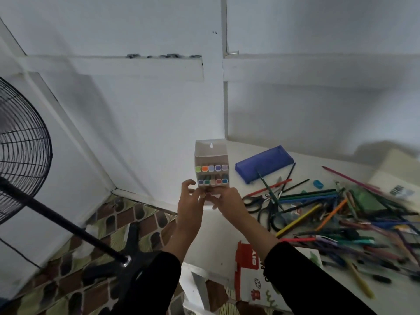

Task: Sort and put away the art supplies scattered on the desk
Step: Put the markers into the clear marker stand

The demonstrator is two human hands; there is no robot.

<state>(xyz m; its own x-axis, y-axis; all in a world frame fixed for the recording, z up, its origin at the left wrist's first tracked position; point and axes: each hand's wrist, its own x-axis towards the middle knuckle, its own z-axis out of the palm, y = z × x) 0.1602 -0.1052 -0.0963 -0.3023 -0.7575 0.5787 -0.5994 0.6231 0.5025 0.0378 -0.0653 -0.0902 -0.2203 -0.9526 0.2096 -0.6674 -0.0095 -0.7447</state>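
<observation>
Fingers (190, 183) of the left hand (189, 202) and the right hand (229, 201) curl round the lower end of the marker box (211, 162), held upright above the left corner of the counter (218, 226); its flap stands open over two rows of coloured caps; scissors (261, 204) and a heap of pencils (341, 214) lie rightward.

The marker box (211, 153) is matt pale cardboard, its marker caps (211, 168) smooth coloured plastic. The pencil case (264, 163) looks like translucent blue plastic. The scissors (263, 197) have black plastic handles. The fan grille (22, 144) is thin black metal wire. The worktop (222, 233) is smooth, matt white.
</observation>
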